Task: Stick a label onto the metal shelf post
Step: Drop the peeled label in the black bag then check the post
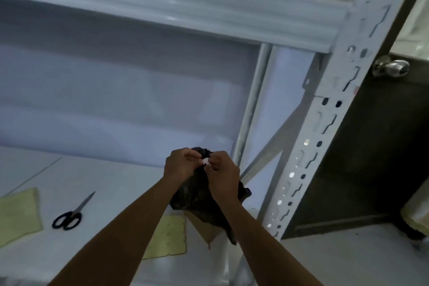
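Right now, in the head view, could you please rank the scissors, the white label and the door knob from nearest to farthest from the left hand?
1. The white label, pinched at the left hand fingertips.
2. The scissors, lying off to the left.
3. The door knob, far right, beyond the shelf post.

Head-worn view, downward, close to shelf post (329, 111)

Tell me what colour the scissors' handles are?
The scissors have black handles and silvery blades; the head view shows them.
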